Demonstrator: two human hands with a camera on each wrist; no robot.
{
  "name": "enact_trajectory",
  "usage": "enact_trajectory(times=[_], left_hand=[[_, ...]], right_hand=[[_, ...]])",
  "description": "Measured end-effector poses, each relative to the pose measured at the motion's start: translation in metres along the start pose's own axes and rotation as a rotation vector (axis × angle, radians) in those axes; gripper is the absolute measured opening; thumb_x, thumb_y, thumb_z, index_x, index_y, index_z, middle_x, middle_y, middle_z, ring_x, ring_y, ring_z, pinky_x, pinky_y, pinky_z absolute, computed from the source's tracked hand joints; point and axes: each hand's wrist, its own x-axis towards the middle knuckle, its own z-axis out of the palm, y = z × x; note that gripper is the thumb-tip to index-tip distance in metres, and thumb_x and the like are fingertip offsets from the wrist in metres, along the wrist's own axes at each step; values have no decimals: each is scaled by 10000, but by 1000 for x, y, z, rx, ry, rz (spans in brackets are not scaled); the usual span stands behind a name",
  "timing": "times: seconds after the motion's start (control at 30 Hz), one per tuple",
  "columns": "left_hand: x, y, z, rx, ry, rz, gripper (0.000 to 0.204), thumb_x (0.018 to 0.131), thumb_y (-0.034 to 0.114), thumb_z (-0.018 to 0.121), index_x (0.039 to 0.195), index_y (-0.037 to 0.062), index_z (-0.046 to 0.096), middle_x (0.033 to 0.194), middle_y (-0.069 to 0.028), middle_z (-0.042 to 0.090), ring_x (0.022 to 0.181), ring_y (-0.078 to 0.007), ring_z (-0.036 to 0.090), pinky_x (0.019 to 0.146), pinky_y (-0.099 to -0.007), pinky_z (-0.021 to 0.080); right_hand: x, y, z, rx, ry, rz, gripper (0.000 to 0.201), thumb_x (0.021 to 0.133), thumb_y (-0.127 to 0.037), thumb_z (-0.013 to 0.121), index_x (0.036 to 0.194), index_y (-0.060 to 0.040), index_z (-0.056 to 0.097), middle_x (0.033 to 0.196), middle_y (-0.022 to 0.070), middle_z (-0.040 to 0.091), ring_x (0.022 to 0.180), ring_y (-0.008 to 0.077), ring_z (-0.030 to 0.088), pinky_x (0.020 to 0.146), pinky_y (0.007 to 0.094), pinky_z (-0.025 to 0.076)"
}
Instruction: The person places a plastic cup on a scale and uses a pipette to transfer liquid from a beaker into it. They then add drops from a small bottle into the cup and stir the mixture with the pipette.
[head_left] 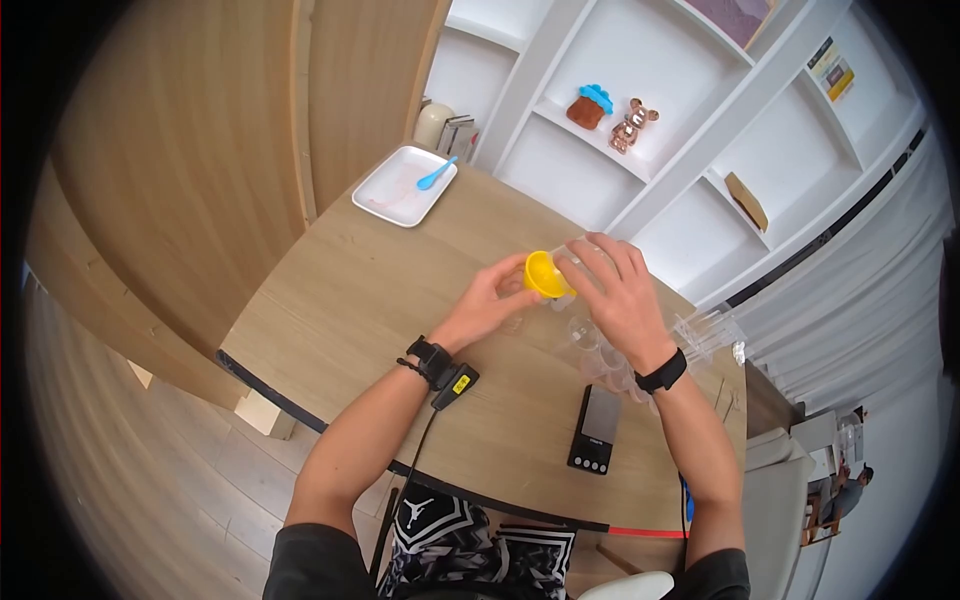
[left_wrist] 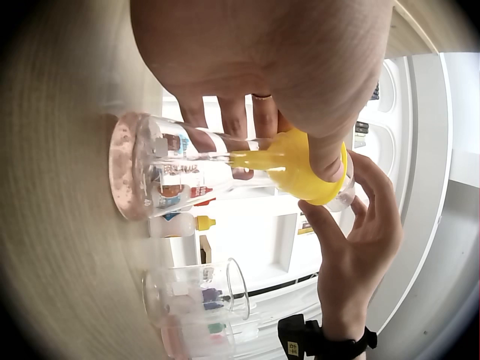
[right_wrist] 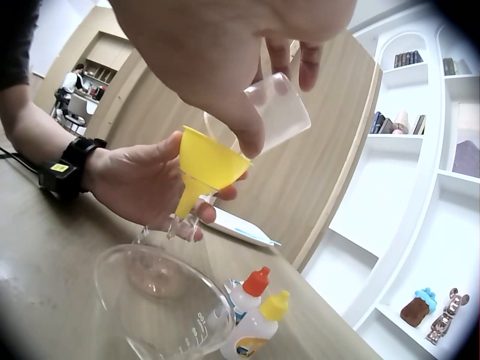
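A yellow funnel (right_wrist: 210,161) stands with its spout inside the neck of a clear conical flask (left_wrist: 129,169), which has pale pink liquid at its bottom and rests on the table. My left hand (head_left: 478,308) holds the funnel, thumb against its cone and fingers behind the flask's neck. In my right hand (head_left: 625,300) is a small translucent plastic cup (right_wrist: 283,116), gripped between thumb and fingers. The cup is tilted, its mouth right at the funnel's rim. Part of the cup is hidden behind the right thumb.
A clear graduated beaker (right_wrist: 161,296) and bottles with red (right_wrist: 256,280) and yellow caps (right_wrist: 275,305) stand near the flask. Clear cups (head_left: 590,350), a black scale (head_left: 592,430) and a clear rack (head_left: 712,335) are rightward. A white tray (head_left: 385,183) holds a blue spoon (head_left: 437,174).
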Motion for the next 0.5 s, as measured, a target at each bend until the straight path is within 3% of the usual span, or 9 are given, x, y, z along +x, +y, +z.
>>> enact_trajectory(times=[0.07, 0.17, 0.37, 0.4, 0.5], left_hand=[[0, -1, 0, 1, 0, -1, 677, 972, 89, 746, 1552, -38, 421, 1504, -114, 564, 1402, -205, 528, 1194, -377, 406], [2, -2, 0, -9, -15, 9, 684, 968, 95, 751, 1552, -38, 421, 1508, -115, 562, 1407, -209, 524, 1198, -381, 400], [1, 0, 1, -21, -14, -21, 694, 968, 97, 752, 1557, -38, 412, 1524, -122, 551, 1427, -219, 511, 1206, -385, 391], [2, 1, 0, -13, -16, -18, 696, 968, 98, 752, 1559, -37, 410, 1526, -122, 550, 1429, -220, 511, 1207, -385, 389], [2, -1, -1, 4, -17, -1, 702, 970, 98, 750, 1565, -33, 403, 1529, -124, 548, 1431, -220, 509, 1210, -385, 386]], right_hand=[[-2, 0, 1, -13, 16, -13, 476, 769, -40, 697, 1241, -94, 671, 1324, 80, 645, 1251, 277, 598, 1012, 427, 491], [-5, 3, -1, 148, -48, 138, 485, 782, -44, 749, 1258, -78, 661, 1312, 99, 657, 1225, 297, 620, 1016, 440, 500], [-35, 23, -36, 721, -75, 665, 573, 811, -82, 844, 1329, -34, 606, 1255, 133, 684, 1161, 297, 671, 931, 406, 559], [-44, 27, -50, 822, -92, 737, 593, 812, -32, 805, 1363, -26, 584, 1303, 116, 666, 1182, 250, 661, 942, 391, 560], [-80, 37, -90, 896, -68, 890, 615, 803, 28, 760, 1387, -26, 578, 1338, 94, 629, 1197, 222, 639, 973, 401, 553]])
